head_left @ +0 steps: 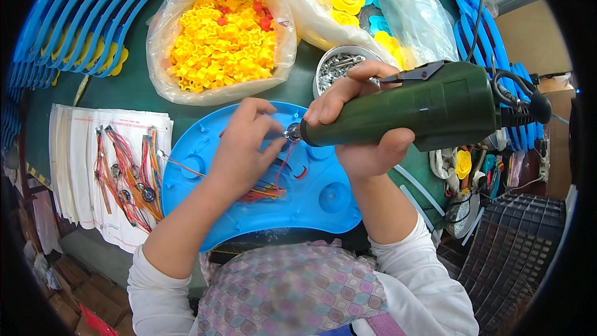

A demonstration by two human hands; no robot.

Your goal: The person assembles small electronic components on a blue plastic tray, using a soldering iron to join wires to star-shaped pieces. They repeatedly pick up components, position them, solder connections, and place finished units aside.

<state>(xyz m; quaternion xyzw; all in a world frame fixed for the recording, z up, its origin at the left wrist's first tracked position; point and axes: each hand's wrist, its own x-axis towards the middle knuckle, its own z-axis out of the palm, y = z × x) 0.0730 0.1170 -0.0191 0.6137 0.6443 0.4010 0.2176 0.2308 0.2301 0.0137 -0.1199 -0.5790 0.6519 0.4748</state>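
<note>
A blue curved plastic shell (pixel 205 211) lies in front of me with its inner side, posts and round recesses facing up. My right hand (pixel 364 130) grips a green electric screwdriver (pixel 404 112) held level, its tip pointing left over the shell. At that tip, my left hand (pixel 245 140) has thumb and fingers pinched together; whatever they hold is too small to make out. Red wires (pixel 289 155) run down from beside the tip into the shell. A small bundle of wires and a part (pixel 264 194) lies inside the shell, partly behind my left forearm.
Wire harnesses (pixel 127 180) lie on a stack of white bags (pixel 81 149) at left. Behind the shell stand a bag of yellow and red star-shaped pieces (pixel 224 43) and a bowl of screws (pixel 339 65). Blue curved frames (pixel 93 12) are stacked far left. A black crate (pixel 513 236) stands at right.
</note>
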